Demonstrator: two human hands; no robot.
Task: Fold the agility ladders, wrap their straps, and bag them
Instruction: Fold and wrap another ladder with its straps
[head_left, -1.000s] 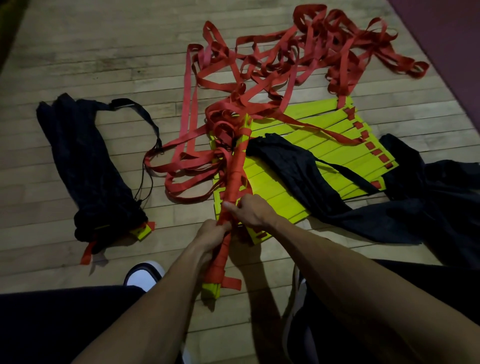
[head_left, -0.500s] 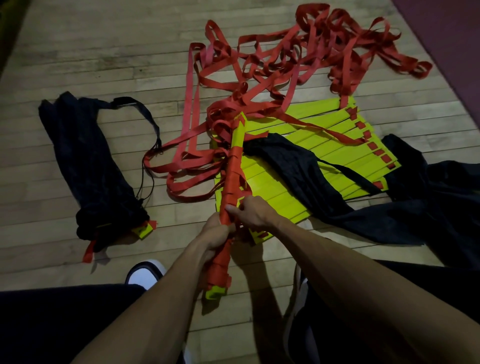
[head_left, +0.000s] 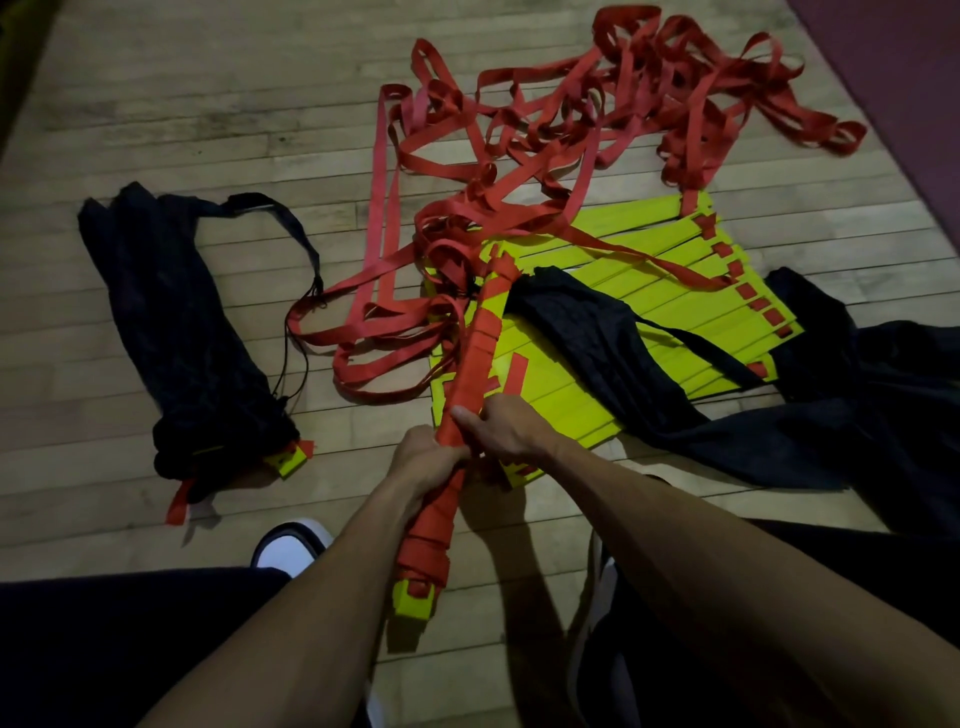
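A bundle of yellow rungs wound in red strap (head_left: 470, 374) stands tilted over the wooden floor, its yellow end near my knees. My left hand (head_left: 423, 460) grips its middle. My right hand (head_left: 506, 428) holds it just above, thumb on the red wrap. Behind it, several loose yellow rungs (head_left: 649, 270) lie fanned flat. A tangle of red straps (head_left: 561, 130) spreads beyond them. A black bag (head_left: 613, 338) lies draped across the fanned rungs.
At the left lies a filled black drawstring bag (head_left: 171, 332) with a yellow and red ladder end poking from its mouth. Dark cloth (head_left: 883, 405) is heaped at the right. A white shoe toe (head_left: 291, 545) shows near my legs. A dark mat (head_left: 893, 78) borders the far right.
The wrapped bundle has slid toward me through my hands and tilted, so more of its lower end shows below my left hand. Both hands keep their hold.
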